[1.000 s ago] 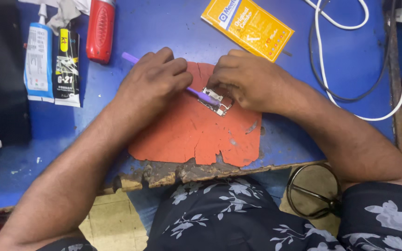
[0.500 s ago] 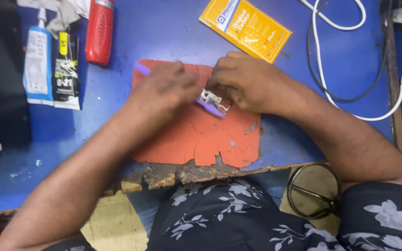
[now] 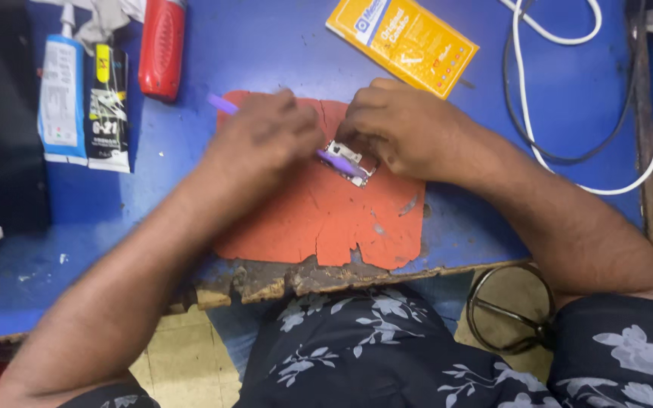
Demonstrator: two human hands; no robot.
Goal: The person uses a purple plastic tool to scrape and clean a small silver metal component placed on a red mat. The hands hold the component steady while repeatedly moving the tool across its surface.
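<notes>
Nearest the wearer, the chipped front edge of the blue table (image 3: pixel 54 279); on it an orange mat (image 3: pixel 319 219), cracked and ragged along its near side; both hands work over the far part of this mat.

Left hand (image 3: pixel 266 140): fingers curled closed round a purple brush (image 3: pixel 334 160); the handle end projects beyond the hand on its far left, the head end emerges on its right and lies touching a small metal part (image 3: pixel 351 160).

Right hand (image 3: pixel 402 132): fingers bent down onto the small metal part, pinning it against the mat; the part sits between the two hands, just beside the right fingertips; whether it is pinched or only pressed cannot be told.

Further off, left of the left hand: two glue tubes (image 3: pixel 85 98) side by side and a red cylindrical object (image 3: pixel 162 49); beyond the right hand, a yellow packet (image 3: pixel 402 44); to its far right, a white cable (image 3: pixel 546 159) looped with a dark cable.
</notes>
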